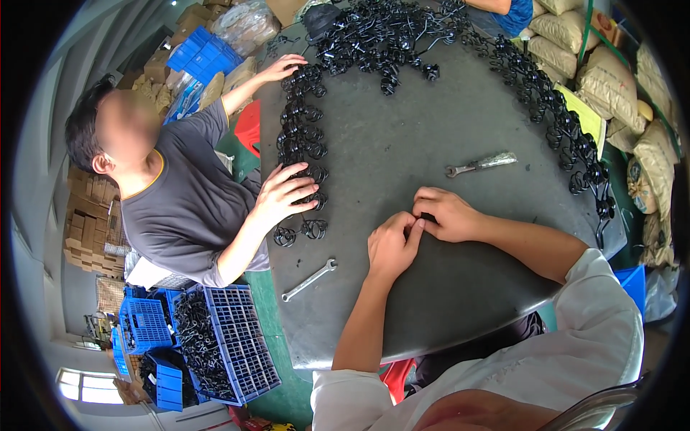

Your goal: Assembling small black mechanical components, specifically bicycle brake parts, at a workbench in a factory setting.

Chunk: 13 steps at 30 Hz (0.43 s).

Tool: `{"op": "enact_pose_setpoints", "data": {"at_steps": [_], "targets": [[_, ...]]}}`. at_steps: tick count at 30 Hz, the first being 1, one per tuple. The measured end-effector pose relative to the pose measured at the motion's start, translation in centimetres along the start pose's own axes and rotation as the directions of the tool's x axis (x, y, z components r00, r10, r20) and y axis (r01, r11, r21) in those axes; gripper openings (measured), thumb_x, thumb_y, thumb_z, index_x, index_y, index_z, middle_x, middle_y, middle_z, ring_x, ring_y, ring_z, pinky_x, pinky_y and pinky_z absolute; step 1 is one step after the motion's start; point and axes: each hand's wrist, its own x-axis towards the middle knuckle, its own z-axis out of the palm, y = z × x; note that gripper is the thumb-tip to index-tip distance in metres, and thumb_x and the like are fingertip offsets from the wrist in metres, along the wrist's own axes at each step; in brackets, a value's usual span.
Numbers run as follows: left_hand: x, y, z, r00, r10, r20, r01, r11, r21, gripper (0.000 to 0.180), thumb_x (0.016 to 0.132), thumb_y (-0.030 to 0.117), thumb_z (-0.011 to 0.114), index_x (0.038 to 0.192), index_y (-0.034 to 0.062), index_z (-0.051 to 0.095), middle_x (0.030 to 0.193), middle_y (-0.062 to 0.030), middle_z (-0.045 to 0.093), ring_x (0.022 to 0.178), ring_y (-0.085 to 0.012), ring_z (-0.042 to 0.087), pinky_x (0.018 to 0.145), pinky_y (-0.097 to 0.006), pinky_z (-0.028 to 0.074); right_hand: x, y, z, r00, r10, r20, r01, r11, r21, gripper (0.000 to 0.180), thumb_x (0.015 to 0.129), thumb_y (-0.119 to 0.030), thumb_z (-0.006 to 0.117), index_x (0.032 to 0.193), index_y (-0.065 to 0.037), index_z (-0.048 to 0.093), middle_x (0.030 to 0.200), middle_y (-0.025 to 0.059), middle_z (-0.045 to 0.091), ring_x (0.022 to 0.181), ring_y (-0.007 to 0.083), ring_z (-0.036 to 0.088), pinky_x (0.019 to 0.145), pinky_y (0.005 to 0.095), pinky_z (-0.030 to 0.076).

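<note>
My left hand point(394, 246) and my right hand point(447, 217) meet above the near part of the dark table point(402, 144). Fingers on both are curled in, and the left thumb touches the right fingertips. A small dark patch shows between them; whatever they hold is too hidden to name. Beyond the right hand lies an open-ended wrench point(480, 165) with a wrapped handle. A bare metal wrench point(309, 281) rests on the table, left of my left hand.
A co-worker point(194, 165) at the left has both hands on a row of black coiled parts point(298, 136). More coiled parts form a heap point(381, 36) at the far end and a line point(557, 122) along the right. Blue crates point(241, 345) stand lower left; sacks point(611, 79) are stacked right.
</note>
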Motion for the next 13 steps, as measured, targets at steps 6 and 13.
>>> {"op": "enact_pose_setpoints", "data": {"at_steps": [6,13], "targets": [[0.01,0.18,-0.09,1.000,0.005,0.000,-0.005,1.000,-0.007,0.024,0.097,0.026,0.069,0.086,0.0055,0.065,0.079,-0.0079,0.069,0.065,-0.0274,0.064,0.062,-0.039,0.049,-0.07,0.12,0.09,1.000,-0.001,0.002,0.001,1.000,-0.007,0.014,0.084,-0.006,0.071,0.095,-0.003,0.063,0.106,0.0122,0.060,0.099,0.0334,0.062,0.083,0.0438,0.051],[0.02,0.37,-0.28,1.000,-0.001,0.007,0.001,1.000,-0.016,0.024,0.097,0.027,0.070,0.086,0.0057,0.066,0.080,-0.0077,0.070,0.066,-0.0273,0.065,0.062,-0.040,0.049,-0.04,0.12,0.13,1.000,0.010,0.006,-0.010,1.000,-0.003,0.013,0.084,-0.006,0.071,0.094,-0.004,0.063,0.106,0.0120,0.060,0.100,0.0328,0.062,0.084,0.0444,0.051]]}}
